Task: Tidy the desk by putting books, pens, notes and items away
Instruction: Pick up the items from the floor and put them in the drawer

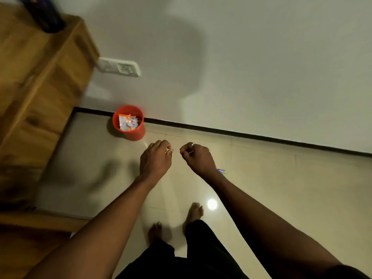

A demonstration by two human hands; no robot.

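Note:
My left hand (156,158) and my right hand (198,157) are held out side by side over the tiled floor, fingers curled. A small pale scrap (169,151) is pinched at my left fingertips. A thin pale sliver (190,152) shows between my right thumb and fingers; a ring sits on that hand. Beyond my left hand, a red bin (138,132) stands against the wall with torn white and orange paper (127,122) inside. A pen (221,171) lies on the floor just right of my right wrist.
The wooden desk (34,83) fills the left side, blurred, with a dark object (46,15) on top. A white wall socket (120,67) sits beside the desk. My bare feet (194,213) stand on the glossy floor below my hands.

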